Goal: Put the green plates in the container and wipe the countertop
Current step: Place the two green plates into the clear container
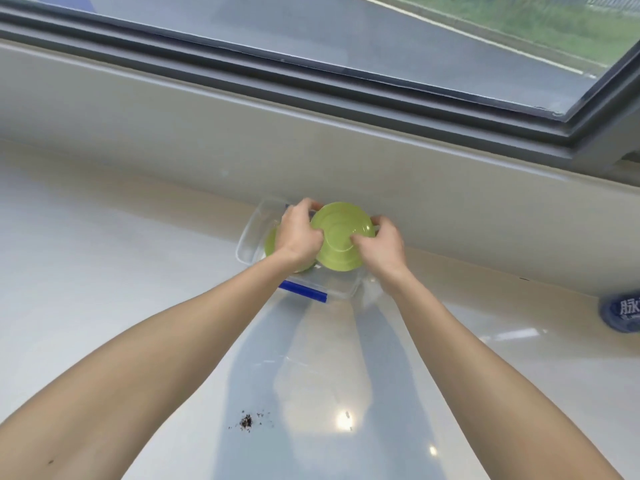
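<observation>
Two plates: we hold one green plate (341,237) tilted over the clear container (251,233), another (272,245) already inside.
Fingers: left hand (298,233), right hand (382,244) pinching the plate's rim.
Left: crumbs (246,421) on counter (104,271), unwiped.

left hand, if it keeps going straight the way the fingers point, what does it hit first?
Likely the wall face below the window sill. The left hand, gripping the green plate over the clear container, points away toward it; depth is unclear, so the container's far rim could come first.

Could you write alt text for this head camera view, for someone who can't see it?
Both hands, left hand and right hand, hold a green plate over a clear container on a white countertop; dark crumbs lie nearer.
</observation>
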